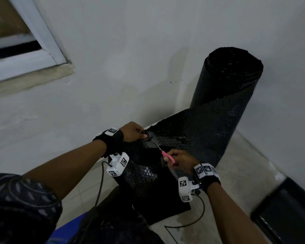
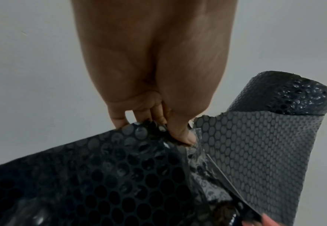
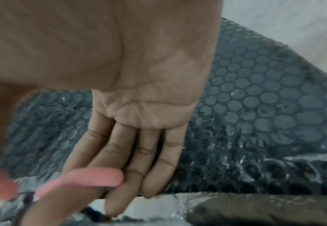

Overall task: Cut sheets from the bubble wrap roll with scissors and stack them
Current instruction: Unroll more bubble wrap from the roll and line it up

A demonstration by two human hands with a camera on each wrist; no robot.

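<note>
— While the window [image 1: 25, 41] sits far left in the pale wall [image 1: 130, 50], what is the left hand [image 1: 133, 132] doing?

— It pinches the top edge of the black bubble wrap sheet [image 1: 192, 134]. In the left wrist view the thumb [image 2: 182, 130] and curled fingers clamp a bunched bit of that edge, with the sheet hanging down and away from them.

— And what lies between the hands?

— The scissors [image 1: 163, 153]. Their thin metal blades run up toward the left hand's pinch, and the tips lie just beside it. A cut line through the sheet follows the blades.

— Who holds the scissors?

— The right hand [image 1: 181, 161] grips the pink handles, fingers curled through and round them. How far apart the blades are, I cannot tell; the right wrist view is blurred, though a pink handle loop shows against the fingers [image 3: 135, 160] there.

— Where is the roll?

— The bubble wrap roll [image 1: 231, 80] stands upright on the tiled floor [image 1: 245, 164], right of both hands and close to the wall, with the sheet unwound from it toward the person. A dark flat object [image 1: 285, 212] lies at far right; what it is I cannot say.
</note>
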